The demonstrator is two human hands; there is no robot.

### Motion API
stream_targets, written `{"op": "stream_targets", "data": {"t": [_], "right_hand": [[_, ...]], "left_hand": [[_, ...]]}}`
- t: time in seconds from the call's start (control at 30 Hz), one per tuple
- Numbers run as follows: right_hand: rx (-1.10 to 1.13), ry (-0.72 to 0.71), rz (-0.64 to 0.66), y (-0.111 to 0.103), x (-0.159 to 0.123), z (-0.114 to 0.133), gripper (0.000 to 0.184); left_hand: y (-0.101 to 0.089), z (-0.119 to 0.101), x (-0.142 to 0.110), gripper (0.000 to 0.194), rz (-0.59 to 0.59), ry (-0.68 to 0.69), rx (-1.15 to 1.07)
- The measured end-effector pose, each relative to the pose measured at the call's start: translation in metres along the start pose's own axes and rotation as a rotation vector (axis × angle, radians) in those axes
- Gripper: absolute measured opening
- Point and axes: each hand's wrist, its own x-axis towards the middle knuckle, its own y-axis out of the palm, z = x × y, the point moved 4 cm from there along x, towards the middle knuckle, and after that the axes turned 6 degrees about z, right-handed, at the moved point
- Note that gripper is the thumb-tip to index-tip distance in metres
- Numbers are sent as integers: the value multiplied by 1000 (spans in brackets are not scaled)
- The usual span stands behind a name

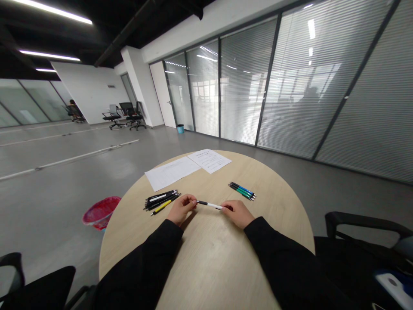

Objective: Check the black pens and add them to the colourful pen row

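Observation:
A white pen with a dark grip (209, 205) lies level between my two hands, just above or on the wooden table. My left hand (183, 208) pinches its dark tip end. On its white end the fingers of my right hand (237, 212) are closed. Left of my left hand lies a loose bunch of black pens (161, 198), one with a white part, and a yellow pen (164, 206) is at its near side. Beyond my right hand, several blue and green pens (241, 190) lie side by side.
Two printed paper sheets (174, 172) lie at the far side of the round table (206, 275). A red basin (101, 212) stands on the floor to the left. Black chairs flank me, one with an armrest (364, 218) at right. Glass partitions line the room beyond.

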Motion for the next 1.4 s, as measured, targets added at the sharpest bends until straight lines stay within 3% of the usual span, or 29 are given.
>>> {"op": "stream_targets", "data": {"t": [0.37, 1.13, 1.4], "right_hand": [[-14, -64, 27, 5, -4, 10, 21], [20, -96, -186, -10, -1, 4, 18], [59, -87, -218, -12, 1, 0, 20]], "left_hand": [[3, 7, 2, 33, 16, -32, -157], [10, -3, -5, 39, 140, -20, 57], [27, -7, -12, 39, 271, 9, 97]]}}
